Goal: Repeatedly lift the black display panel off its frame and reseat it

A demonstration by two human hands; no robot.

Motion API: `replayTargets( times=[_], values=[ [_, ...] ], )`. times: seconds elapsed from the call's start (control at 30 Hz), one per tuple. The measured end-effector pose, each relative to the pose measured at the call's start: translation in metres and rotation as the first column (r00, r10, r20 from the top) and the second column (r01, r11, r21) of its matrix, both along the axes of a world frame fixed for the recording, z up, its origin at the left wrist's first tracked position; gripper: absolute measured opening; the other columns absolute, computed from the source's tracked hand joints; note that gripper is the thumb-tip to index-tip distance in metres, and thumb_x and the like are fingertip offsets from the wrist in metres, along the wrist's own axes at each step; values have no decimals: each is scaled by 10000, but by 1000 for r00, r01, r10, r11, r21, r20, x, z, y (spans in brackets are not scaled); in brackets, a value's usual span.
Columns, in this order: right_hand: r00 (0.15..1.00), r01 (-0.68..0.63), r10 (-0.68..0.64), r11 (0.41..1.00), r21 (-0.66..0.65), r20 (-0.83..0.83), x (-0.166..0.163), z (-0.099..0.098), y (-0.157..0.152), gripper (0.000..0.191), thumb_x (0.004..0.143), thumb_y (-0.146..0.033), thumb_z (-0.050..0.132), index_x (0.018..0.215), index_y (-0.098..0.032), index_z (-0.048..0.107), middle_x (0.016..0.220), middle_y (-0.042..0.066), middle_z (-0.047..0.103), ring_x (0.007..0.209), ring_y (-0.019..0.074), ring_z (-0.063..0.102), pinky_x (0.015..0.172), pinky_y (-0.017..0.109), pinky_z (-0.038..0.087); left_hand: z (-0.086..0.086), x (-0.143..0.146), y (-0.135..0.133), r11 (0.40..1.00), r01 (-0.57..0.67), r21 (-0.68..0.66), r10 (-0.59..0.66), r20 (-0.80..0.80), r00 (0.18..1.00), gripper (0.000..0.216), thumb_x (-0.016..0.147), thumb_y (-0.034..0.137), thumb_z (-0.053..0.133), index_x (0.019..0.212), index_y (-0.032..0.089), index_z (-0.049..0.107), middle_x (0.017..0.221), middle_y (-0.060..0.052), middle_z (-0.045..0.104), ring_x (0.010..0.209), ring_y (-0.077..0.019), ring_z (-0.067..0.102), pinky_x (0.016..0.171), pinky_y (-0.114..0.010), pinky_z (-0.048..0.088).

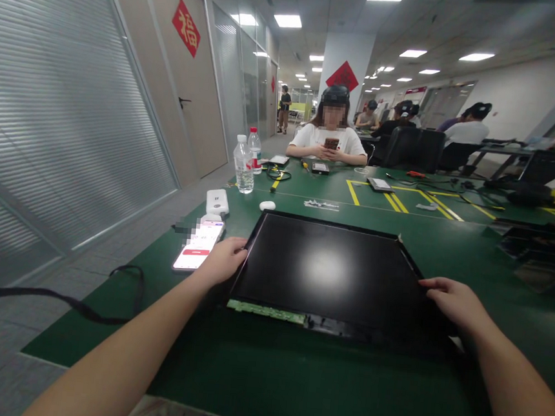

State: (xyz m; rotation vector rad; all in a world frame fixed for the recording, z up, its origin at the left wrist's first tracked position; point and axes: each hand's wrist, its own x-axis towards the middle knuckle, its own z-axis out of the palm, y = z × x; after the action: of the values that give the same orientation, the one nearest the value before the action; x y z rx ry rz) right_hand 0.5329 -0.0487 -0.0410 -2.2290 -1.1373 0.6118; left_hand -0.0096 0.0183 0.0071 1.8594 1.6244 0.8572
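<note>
A black LCD screen panel [282,260] lies face up in front of me, a ceiling light reflected in its middle. Along its near edge runs a strip of green circuit board [266,312]. My left hand [224,260] grips the panel's left edge, thumb on top and the other fingers partly hidden. On the right edge, my right hand [451,301] pinches the frame, its lower fingers curled beneath and out of sight. Just left of my left hand lies a lit smartphone [200,243].
Beyond the phone are a white box-like device [217,201], a small white case [267,205] and two water bottles [245,166]. Small drives [380,185], cables [278,174] and yellow tape cover the far table. Dark panels [540,257] stack at right; a person [332,138] sits opposite.
</note>
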Motion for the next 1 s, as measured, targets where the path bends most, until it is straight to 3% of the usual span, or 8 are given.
replayTargets(
  times=[0.07, 0.13, 0.3, 0.43, 0.63, 0.83, 1.0],
  values=[
    [1000, 6, -6, 1000, -3, 30, 2, 0, 0, 303, 663, -190, 700, 921, -200, 860, 813, 90, 806, 686, 228, 704, 648, 316, 508, 4, 5, -6, 993, -28, -114, 46, 161, 986, 200, 844, 240, 716, 898, 251, 909, 972, -64, 890, 1066, -364, 818, 986, -410, 639],
    [999, 10, -9, 1000, -18, 54, 4, 0, 0, 303, 673, -197, 690, 926, -197, 857, 848, 93, 816, 728, 229, 719, 687, 311, 512, 6, 11, -11, 978, -55, -204, 124, 342, 931, 173, 865, 238, 762, 943, 232, 917, 942, -66, 888, 972, -322, 833, 878, -356, 656],
    [997, 41, -38, 999, -34, 69, 3, 3, 0, 270, 679, -185, 672, 885, -199, 847, 882, 98, 821, 774, 239, 725, 737, 318, 512, 11, 24, -18, 897, 15, -441, 306, 647, 699, 414, 922, 167, 797, 1332, 197, 848, 872, -80, 873, 728, -249, 818, 637, -306, 662],
    [996, 55, -53, 998, -24, 76, -1, 5, 1, 260, 689, -170, 656, 863, -207, 845, 876, 92, 819, 799, 241, 727, 750, 315, 511, 15, 28, -20, 873, 21, -487, 375, 699, 609, 531, 937, 59, 750, 1454, 176, 778, 886, -86, 877, 647, -213, 804, 588, -274, 658],
    [995, 74, -71, 996, -39, 76, -6, 8, 0, 278, 728, -169, 634, 893, -198, 857, 877, 94, 815, 764, 238, 721, 736, 321, 515, 15, 30, -19, 867, 3, -498, 420, 735, 532, 526, 970, 43, 701, 1478, 164, 756, 863, -72, 876, 596, -180, 790, 566, -238, 643],
    [996, 60, -58, 998, -25, 70, -6, 8, 0, 264, 690, -153, 653, 857, -220, 847, 867, 84, 820, 789, 240, 728, 733, 313, 519, 7, 29, -13, 878, -4, -479, 426, 777, 463, 484, 998, 100, 720, 1478, 156, 745, 878, -65, 880, 675, -192, 833, 598, -225, 644],
    [999, 47, -47, 999, -16, 11, -6, 7, -2, 256, 679, -151, 687, 875, -216, 839, 840, 95, 812, 704, 237, 701, 686, 329, 512, -1, 24, -10, 902, 68, -426, 348, 811, 470, 491, 941, 172, 808, 1431, 151, 771, 1003, -97, 897, 786, -243, 867, 653, -264, 671]
  ],
)
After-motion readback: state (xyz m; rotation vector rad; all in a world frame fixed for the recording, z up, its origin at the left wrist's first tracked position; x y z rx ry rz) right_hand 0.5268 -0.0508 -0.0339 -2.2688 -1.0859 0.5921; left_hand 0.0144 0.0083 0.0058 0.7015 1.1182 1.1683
